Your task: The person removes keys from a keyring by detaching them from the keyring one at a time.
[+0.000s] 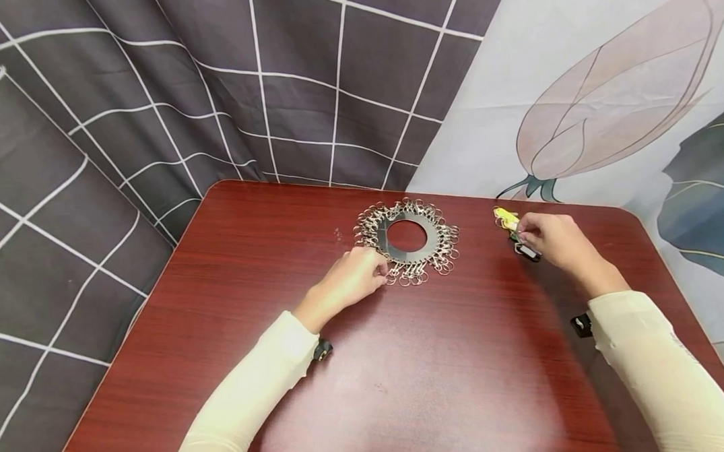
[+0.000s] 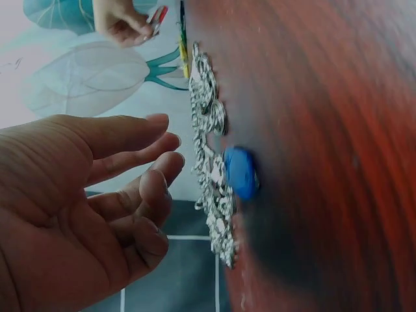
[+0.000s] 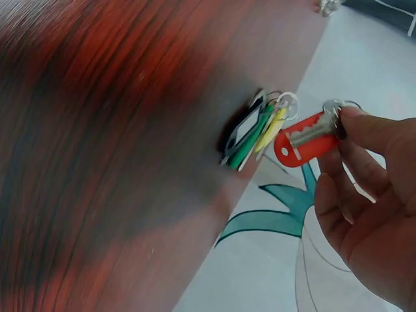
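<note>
My right hand (image 1: 553,241) pinches a red key tag (image 3: 309,144) with a silver key (image 3: 312,132) lying over it, gripped at the ring end between thumb and fingers. Beneath that hand, at the table's right, several more key tags lie close together: a yellow tag (image 1: 506,218), a green tag (image 3: 250,140) and a black-edged tag (image 1: 527,252). My left hand (image 1: 355,277) hovers at the near left of a grey ring plate (image 1: 435,239) fringed with metal clasps (image 1: 414,275). Its fingers are loosely bent around nothing. A blue tag-like piece (image 2: 241,172) sits beside the clasps in the left wrist view.
The reddish-brown wooden table (image 1: 441,371) has rounded far corners. Behind it hang a dark checked curtain (image 1: 308,107) and a white cloth with a flower print (image 1: 617,93), both close to the table's back edge.
</note>
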Motion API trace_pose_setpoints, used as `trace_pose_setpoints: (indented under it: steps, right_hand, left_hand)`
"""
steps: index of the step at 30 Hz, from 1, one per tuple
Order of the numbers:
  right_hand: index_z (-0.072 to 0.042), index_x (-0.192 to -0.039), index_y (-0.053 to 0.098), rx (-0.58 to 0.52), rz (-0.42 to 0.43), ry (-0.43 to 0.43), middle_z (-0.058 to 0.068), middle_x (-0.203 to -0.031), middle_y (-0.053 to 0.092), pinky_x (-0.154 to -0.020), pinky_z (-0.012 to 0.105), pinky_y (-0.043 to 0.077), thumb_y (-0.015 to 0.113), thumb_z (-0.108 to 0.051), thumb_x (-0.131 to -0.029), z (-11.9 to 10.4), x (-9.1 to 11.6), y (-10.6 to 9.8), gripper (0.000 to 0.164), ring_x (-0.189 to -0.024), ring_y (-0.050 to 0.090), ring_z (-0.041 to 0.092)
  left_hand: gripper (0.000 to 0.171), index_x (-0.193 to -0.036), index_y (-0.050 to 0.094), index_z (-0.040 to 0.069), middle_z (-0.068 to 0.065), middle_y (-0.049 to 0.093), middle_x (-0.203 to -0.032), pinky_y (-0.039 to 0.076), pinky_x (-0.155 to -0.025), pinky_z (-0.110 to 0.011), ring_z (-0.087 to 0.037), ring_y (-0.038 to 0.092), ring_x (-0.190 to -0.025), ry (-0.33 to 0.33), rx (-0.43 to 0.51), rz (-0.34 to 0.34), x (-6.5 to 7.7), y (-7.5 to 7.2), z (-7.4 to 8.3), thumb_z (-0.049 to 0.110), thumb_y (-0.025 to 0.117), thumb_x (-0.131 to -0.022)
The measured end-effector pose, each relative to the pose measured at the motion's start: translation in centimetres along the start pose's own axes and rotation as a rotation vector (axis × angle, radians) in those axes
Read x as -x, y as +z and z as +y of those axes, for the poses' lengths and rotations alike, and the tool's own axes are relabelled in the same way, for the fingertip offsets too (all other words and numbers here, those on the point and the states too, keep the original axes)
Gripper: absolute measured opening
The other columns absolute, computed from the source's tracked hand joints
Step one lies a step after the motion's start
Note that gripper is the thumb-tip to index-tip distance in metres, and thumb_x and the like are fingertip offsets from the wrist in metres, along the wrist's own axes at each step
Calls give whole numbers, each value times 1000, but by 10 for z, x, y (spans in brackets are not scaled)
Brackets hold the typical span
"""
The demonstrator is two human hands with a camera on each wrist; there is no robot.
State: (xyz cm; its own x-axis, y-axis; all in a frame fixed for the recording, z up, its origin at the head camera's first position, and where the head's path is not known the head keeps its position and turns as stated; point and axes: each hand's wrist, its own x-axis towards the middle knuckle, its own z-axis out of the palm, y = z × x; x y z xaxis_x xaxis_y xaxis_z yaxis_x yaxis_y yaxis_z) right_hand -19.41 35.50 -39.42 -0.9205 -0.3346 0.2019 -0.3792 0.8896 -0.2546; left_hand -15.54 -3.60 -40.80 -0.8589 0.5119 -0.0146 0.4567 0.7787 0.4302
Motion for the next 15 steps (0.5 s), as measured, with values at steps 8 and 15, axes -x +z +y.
trace_pose_setpoints:
  steps: [8, 15]
  right_hand:
    - [-12, -80, 65, 70, -183, -90, -1, -68, 62, -61, 43, 47, 71, -1, -81, 5, 5, 9, 12, -66, 54, 23]
    - [-13, -80, 67, 94, -215, -102, 0, -72, 65, -66, 49, 48, 72, 0, -79, 4, 8, 13, 14, -75, 54, 30]
  left_hand:
    - [4, -82, 70, 20, 7, 63, -73, 52, -62, -32, -11, 59, -68, -40, 3, 13, 8, -14, -13, 23, 72, -84]
    - [7, -82, 70, 18, 3, 65, -80, 50, -61, -32, -14, 57, -71, -25, -40, -2, 12, -24, -24, 24, 73, -84]
